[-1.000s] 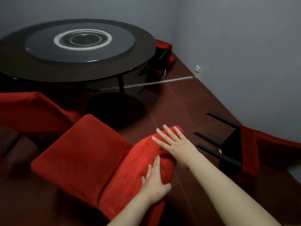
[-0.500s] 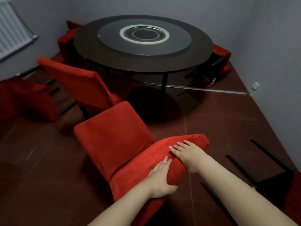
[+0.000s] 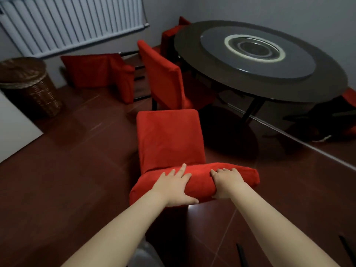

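red chair (image 3: 167, 139): stands on the tiled floor (image 3: 77, 170) near the middle of the room. its seat points away from me and its padded backrest top is nearest me.

left hand (image 3: 173, 185): fingers spread over the backrest top, thumb hooked round the near side, gripping it.

right hand (image 3: 225, 183): fingers curled over the same top, near the left hand, gripping likewise.

hazards, as i judge them:
- the cover looks loose and soft, so my grip may slide on the cloth rather than move the frame.
- the legs are hidden under the seat, and i cannot tell whether all of them touch the floor, so a hard push could tip the chair forward.
- the second chair (image 3: 159, 76) stands just beyond the seat's far edge, so a straight push would strike it.
- the table leg (image 3: 250, 110) of the round table (image 3: 188, 47) and a pale thin rod (image 3: 300, 143) lying on the floor sit to the right, where a chair leg could catch.
- dark bars (image 3: 239, 251) low at my right could trip me as i step.

open room: the floor runs widest to the left, toward the wicker basket (image 3: 32, 87) at its far-left edge. a tipped chair (image 3: 96, 70) lies below the radiator (image 3: 73, 22), well apart from my chair. the right side is narrow, closed in by the table's rim.
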Tool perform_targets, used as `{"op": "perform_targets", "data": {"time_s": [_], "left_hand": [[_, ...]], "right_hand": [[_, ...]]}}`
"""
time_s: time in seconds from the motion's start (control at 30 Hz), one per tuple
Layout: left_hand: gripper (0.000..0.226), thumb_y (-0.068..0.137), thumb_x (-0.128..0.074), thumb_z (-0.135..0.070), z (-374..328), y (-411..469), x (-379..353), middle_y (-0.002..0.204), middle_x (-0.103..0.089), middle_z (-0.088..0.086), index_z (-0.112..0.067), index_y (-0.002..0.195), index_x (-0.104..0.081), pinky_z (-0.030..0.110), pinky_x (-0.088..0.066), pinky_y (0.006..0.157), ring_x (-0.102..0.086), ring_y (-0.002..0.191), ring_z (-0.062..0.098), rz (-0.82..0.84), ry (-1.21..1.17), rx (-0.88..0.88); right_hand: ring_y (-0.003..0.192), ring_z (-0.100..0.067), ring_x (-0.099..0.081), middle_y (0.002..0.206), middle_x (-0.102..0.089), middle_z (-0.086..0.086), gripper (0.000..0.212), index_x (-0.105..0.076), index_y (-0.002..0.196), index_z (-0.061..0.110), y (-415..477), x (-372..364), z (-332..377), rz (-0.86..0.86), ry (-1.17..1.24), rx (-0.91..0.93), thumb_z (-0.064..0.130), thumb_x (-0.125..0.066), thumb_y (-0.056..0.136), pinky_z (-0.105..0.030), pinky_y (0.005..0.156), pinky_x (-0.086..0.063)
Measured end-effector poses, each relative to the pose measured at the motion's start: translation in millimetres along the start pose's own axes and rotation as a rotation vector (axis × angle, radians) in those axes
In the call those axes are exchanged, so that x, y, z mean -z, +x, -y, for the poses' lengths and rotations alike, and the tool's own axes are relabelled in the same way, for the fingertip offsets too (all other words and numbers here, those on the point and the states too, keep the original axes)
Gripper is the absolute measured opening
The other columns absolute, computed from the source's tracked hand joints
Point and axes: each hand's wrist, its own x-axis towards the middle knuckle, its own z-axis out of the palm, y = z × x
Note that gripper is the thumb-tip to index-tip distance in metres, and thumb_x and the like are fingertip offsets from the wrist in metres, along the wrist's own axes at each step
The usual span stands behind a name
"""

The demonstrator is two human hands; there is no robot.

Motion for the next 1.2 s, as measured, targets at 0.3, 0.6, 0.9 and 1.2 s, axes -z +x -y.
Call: {"op": "perform_targets", "data": {"time_s": [0.3, 0.6, 0.9, 1.2], "left_hand": [[0.079, 0.082, -0.061, -0.048, 23, -13, 3, 0.146, -0.043, 0.002, -0.033, 0.148, -0.02, 0.04, -0.048, 0.088, -0.059, 0.111, 0.031, -0.202, 0.223, -0.028], [0.065, 0.084, -0.059, -0.048, 37, 3, 23, 0.122, -0.061, -0.002, -0.028, 0.14, -0.032, 0.038, -0.048, 0.077, -0.063, 0.1, 0.028, -0.238, 0.209, -0.083], [0.065, 0.086, -0.056, -0.05, 37, -13, 11, 0.129, -0.058, -0.005, -0.028, 0.141, -0.03, 0.04, -0.05, 0.083, -0.062, 0.103, 0.027, -0.166, 0.262, -0.167], [0.066, 0.093, -0.051, -0.048, 35, -44, -20, 0.149, -0.041, 0.003, -0.028, 0.149, -0.022, 0.043, -0.047, 0.094, -0.058, 0.114, 0.033, -0.048, 0.339, -0.216]], "right_hand": [[0.147, -0.03, -0.003, 0.161, 0.001, -0.001, 0.113, -0.002, 0.152, 0.032, 9, 19, -19, -0.086, 0.06, 0.122, 0.058, -0.072, 0.067, -0.053, 0.114, -0.016], [0.114, -0.017, -0.057, 0.126, -0.06, 0.007, 0.069, -0.038, 0.138, 0.044, 23, 25, -44, -0.256, -0.004, 0.12, 0.05, -0.062, 0.074, -0.033, 0.097, -0.039], [0.113, -0.019, -0.059, 0.124, -0.063, 0.004, 0.066, -0.04, 0.14, 0.042, 2, 1, -31, -0.284, 0.025, 0.085, 0.038, -0.058, 0.077, -0.03, 0.091, -0.042], [0.111, -0.023, -0.059, 0.121, -0.063, 0.001, 0.054, -0.046, 0.137, 0.036, -40, -28, -3, -0.19, 0.005, 0.12, 0.031, -0.054, 0.084, -0.034, 0.089, -0.047]]}}
